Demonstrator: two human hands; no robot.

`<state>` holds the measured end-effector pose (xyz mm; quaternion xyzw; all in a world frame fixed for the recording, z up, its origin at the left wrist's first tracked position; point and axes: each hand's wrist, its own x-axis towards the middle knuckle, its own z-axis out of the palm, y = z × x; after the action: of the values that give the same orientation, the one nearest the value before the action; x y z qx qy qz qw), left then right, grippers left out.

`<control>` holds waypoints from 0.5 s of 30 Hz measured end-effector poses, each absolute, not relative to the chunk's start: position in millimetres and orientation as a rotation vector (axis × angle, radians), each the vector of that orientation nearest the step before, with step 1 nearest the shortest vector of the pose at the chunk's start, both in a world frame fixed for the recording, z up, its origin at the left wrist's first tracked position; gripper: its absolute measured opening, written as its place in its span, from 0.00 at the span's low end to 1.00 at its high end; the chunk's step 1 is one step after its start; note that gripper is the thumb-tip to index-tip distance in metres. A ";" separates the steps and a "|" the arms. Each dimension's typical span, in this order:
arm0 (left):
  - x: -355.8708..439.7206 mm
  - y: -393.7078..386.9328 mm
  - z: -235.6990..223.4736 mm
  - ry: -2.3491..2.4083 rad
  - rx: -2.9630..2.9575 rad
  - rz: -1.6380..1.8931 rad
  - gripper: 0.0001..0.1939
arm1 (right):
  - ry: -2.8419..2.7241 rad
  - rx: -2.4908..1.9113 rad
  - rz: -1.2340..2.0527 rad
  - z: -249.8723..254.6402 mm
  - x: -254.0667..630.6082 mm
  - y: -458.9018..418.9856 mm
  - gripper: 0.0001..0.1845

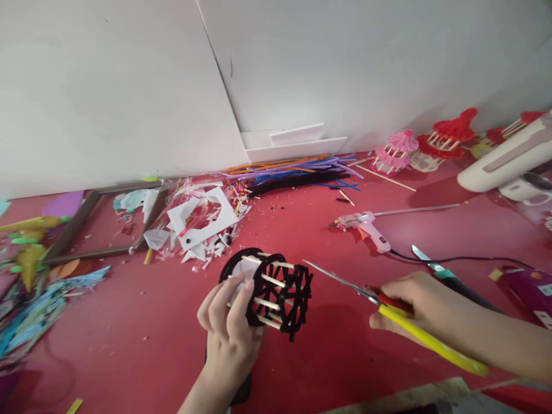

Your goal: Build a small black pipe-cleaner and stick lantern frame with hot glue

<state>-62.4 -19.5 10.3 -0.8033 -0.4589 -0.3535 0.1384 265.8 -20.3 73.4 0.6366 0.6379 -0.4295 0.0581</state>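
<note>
Red tabletop (pixel 150 356) right across the view, white wall panels (pixel 107 86) behind it, and here's the black stick-and-pipe-cleaner frame (pixel 297 305), tilted on its side above the near middle. Left hand (pixel 230 322) has it clasped by the ringed end, fingers spread over a pale inner piece. Right hand (pixel 414 293) is wrapped around the handles of the red-and-yellow scissors (pixel 422 336), blades aimed towards the frame.

How far along? Pale sticks span between the black ends, and black strips criss-cross the far one, so the body looks largely built, I'd judge. No peaked top shows on it, unlike the red model (pixel 451 135) and the pink model (pixel 394 152) at the back; whether more is wanted, I can't tell. Spare pipe cleaners (pixel 297 172) lie beyond, with the hot glue gun (pixel 375 230) to the right.

Writing? The purple item (pixel 530 290) has pale markings, too small to read; no brand is legible anywhere.
</note>
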 end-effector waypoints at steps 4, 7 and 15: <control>-54.7 -23.9 8.1 -1.780 -2.324 -1.276 0.48 | 2.072 1.968 -1.285 74.4 269.2 -20.1 0.26; -43.4 -29.5 4.4 -2.221 -2.252 -1.540 0.51 | 2.106 1.981 -1.453 74.4 264.9 -27.5 0.25; -29.3 -21.0 -17.0 -2.013 -2.051 -1.625 0.56 | 1.762 1.719 -2.226 59.2 235.0 -68.6 0.36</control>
<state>-29.3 -21.0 -17.0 -0.6193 -0.6078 -0.4906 -0.0800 235.0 -68.6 59.2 0.5159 0.5289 -0.6680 -0.0887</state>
